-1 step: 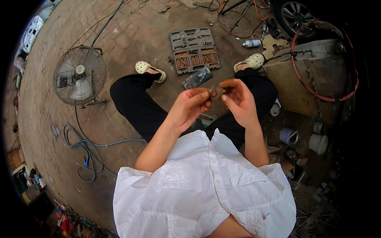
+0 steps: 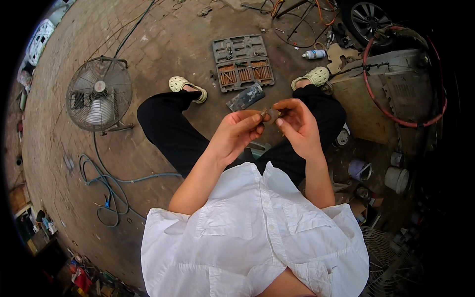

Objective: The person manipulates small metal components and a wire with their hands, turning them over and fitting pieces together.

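Observation:
Between my knees, my left hand (image 2: 240,129) pinches a small metal piece (image 2: 263,114) between thumb and fingers. My right hand (image 2: 297,126) grips a small rusty part (image 2: 273,117) touching that piece, its fingers curled over it. The exact shapes of both pieces are too small to make out. Just beyond my hands lies a dark, smeared flat slab (image 2: 245,97) on the floor. Behind it is an open grey tool case (image 2: 221,63) with rows of rusty bits and a few tools.
A floor fan (image 2: 99,94) and coiled blue hose (image 2: 111,190) are at left. At right are a spray can (image 2: 314,54), wheel (image 2: 368,22), red hose (image 2: 440,106) over a dirty metal box (image 2: 366,114), and several containers (image 2: 396,179). My cream clogs (image 2: 316,76) rest either side of the case.

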Demonstrator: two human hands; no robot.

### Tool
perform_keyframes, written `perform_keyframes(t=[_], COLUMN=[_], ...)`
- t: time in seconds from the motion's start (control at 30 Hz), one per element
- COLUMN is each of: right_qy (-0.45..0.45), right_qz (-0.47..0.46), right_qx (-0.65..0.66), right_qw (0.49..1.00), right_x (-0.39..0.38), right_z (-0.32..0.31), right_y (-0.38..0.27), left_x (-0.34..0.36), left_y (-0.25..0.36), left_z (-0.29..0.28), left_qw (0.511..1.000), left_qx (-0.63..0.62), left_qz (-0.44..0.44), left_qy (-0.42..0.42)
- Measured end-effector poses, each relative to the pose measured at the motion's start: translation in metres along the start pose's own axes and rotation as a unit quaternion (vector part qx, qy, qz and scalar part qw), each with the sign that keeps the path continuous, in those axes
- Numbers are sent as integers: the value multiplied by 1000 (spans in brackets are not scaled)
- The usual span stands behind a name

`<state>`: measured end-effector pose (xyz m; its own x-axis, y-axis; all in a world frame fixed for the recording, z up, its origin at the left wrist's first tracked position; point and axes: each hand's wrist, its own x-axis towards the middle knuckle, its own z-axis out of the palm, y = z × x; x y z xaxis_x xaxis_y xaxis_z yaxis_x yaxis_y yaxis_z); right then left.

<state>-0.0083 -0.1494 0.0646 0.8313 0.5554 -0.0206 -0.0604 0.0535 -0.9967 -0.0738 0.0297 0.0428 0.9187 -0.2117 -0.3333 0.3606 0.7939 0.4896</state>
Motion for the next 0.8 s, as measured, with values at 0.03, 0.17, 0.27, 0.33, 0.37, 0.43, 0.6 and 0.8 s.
perform_keyframes(t=[0.03,0.17,0.27,0.33,0.37,0.43,0.6,0.8], right_qy=[-1,-14,-11,0,11,35,63,103], right_qz=[0,1,4,-14,-8,4,3,14], right_qx=[-2,-5,43,79,102,146,271,185], right_qw=[1000,1000,999,997,995,989,961,977], right_x=[0,-1,-3,-4,-4,-5,-2,-4], right_z=[0,-1,2,4,5,6,15,20], right_y=[0,2,3,7,12,19,12,4], left_x=[0,-2,-3,-5,-5,-6,-10,-9], left_y=[0,-1,-1,-1,-2,-3,-2,-6], left_z=[0,1,2,4,5,7,20,25], left_qw=[1000,1000,999,999,999,998,981,954], left_qx=[-1,-18,-19,1,12,27,134,206], left_qz=[0,8,24,34,39,53,126,192], left_qy=[0,-7,-9,-8,-7,-1,65,104])
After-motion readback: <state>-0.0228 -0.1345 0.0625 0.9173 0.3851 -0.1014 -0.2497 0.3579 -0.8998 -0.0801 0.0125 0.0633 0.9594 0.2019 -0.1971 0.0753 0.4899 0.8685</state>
